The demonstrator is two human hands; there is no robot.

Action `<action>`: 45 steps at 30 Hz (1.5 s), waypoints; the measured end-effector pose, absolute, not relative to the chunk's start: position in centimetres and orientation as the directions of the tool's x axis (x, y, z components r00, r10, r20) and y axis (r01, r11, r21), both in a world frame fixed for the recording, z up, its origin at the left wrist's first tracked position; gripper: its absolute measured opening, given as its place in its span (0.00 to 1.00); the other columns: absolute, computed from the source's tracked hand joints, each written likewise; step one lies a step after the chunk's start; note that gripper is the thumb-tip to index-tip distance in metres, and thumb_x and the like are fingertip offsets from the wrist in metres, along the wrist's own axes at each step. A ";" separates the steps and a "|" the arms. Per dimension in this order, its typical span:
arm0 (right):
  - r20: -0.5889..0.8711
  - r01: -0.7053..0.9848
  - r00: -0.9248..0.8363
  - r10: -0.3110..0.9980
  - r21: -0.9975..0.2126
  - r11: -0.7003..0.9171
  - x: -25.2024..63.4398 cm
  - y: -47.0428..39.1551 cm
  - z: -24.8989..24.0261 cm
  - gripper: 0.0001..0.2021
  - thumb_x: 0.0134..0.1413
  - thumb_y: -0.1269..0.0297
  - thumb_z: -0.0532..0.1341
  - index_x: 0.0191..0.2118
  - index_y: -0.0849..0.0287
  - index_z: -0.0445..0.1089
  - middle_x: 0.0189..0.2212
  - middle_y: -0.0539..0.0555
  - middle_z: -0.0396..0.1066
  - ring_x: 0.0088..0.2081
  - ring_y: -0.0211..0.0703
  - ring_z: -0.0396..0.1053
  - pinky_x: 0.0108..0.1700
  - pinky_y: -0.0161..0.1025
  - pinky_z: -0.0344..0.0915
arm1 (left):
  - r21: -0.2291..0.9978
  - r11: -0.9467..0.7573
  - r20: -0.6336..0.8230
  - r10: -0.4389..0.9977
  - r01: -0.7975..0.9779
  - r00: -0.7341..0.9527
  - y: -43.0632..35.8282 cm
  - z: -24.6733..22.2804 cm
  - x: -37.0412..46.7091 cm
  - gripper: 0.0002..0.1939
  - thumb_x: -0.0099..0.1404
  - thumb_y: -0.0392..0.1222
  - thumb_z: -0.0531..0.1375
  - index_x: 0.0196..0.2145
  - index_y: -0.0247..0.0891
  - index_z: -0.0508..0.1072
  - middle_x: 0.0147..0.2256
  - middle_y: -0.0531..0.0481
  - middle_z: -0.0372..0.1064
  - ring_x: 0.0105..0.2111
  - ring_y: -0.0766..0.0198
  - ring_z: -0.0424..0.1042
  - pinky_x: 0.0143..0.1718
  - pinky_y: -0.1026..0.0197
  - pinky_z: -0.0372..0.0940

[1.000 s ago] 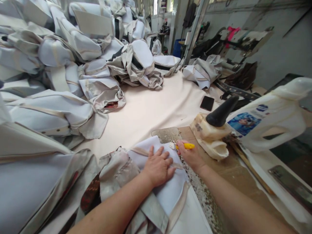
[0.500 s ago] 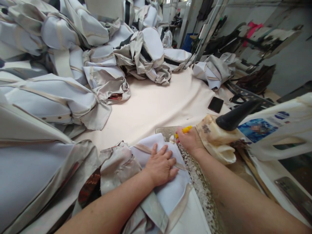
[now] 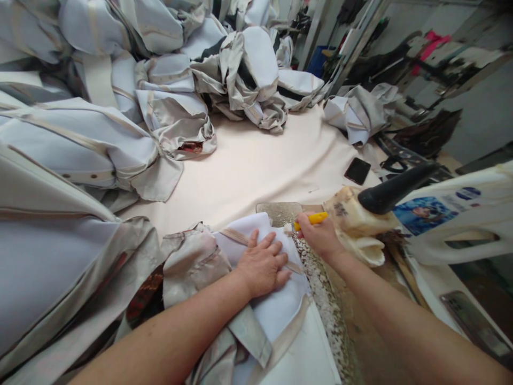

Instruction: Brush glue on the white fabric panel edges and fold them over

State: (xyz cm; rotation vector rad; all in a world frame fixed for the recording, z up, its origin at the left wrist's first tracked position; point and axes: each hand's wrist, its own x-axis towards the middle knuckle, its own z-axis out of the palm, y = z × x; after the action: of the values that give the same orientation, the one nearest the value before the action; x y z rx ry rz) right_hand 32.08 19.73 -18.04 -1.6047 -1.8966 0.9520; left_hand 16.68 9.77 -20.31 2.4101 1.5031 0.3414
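Observation:
My left hand [image 3: 264, 263] lies flat with spread fingers on a white padded fabric piece [image 3: 276, 315] that has beige seam tape and grey cloth [image 3: 196, 262] attached. In my right hand [image 3: 319, 235] is a brush with a yellow handle [image 3: 316, 218], its pale bristles at the upper right edge of the white piece. Under that edge runs a board [image 3: 326, 310] crusted with whitish, speckled residue. Beyond the brush lies a flat, stained blade-like plate [image 3: 278, 212].
A cut plastic container [image 3: 356, 214] with a black cone-shaped spout [image 3: 396, 187] stands right of my right hand, beside a white jug [image 3: 473, 214]. Phones [image 3: 358, 170] lie on the cloth-covered table [image 3: 256, 166] and at lower right. Sewn grey-white pieces [image 3: 172, 123] pile up left and behind.
My right hand has shifted slightly right and down with the brush, whose handle now lies more level. My left hand stays on the fabric. The camera view has tilted a little.

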 end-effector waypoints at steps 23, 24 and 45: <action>-0.079 0.575 -0.213 0.974 -0.816 0.060 35.7 12.4 -18.9 0.18 0.57 0.53 0.50 0.24 0.60 0.65 0.14 0.48 0.62 0.19 0.38 0.62 0.24 0.34 0.58 | 0.304 -0.427 0.057 0.901 0.852 0.430 9.5 -20.3 17.0 0.21 0.63 0.54 0.50 0.48 0.41 0.66 0.51 0.47 0.63 0.58 0.51 0.48 0.59 0.39 0.28; -0.112 0.591 -0.229 0.967 -0.806 0.046 36.1 11.8 -18.8 0.18 0.57 0.54 0.50 0.23 0.59 0.64 0.14 0.47 0.61 0.18 0.38 0.61 0.23 0.34 0.57 | 0.303 -0.427 0.054 0.900 0.852 0.432 9.5 -20.2 17.0 0.21 0.63 0.54 0.50 0.48 0.41 0.66 0.51 0.47 0.63 0.59 0.51 0.48 0.59 0.39 0.28; 0.054 0.616 -0.137 0.989 -0.778 0.128 37.4 10.4 -19.1 0.18 0.58 0.55 0.49 0.21 0.59 0.62 0.14 0.47 0.59 0.18 0.36 0.59 0.22 0.32 0.55 | 0.386 -0.405 -0.296 0.796 0.829 0.528 2.6 -17.0 20.0 0.31 0.59 0.58 0.52 0.55 0.38 0.60 0.61 0.38 0.46 0.62 0.47 0.38 0.53 0.25 0.34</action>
State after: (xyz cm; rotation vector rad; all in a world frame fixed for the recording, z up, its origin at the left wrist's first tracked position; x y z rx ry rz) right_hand 37.38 10.37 -19.12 -1.5474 -1.8234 0.8200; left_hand 20.03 2.62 -16.96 2.2812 1.3206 -0.0884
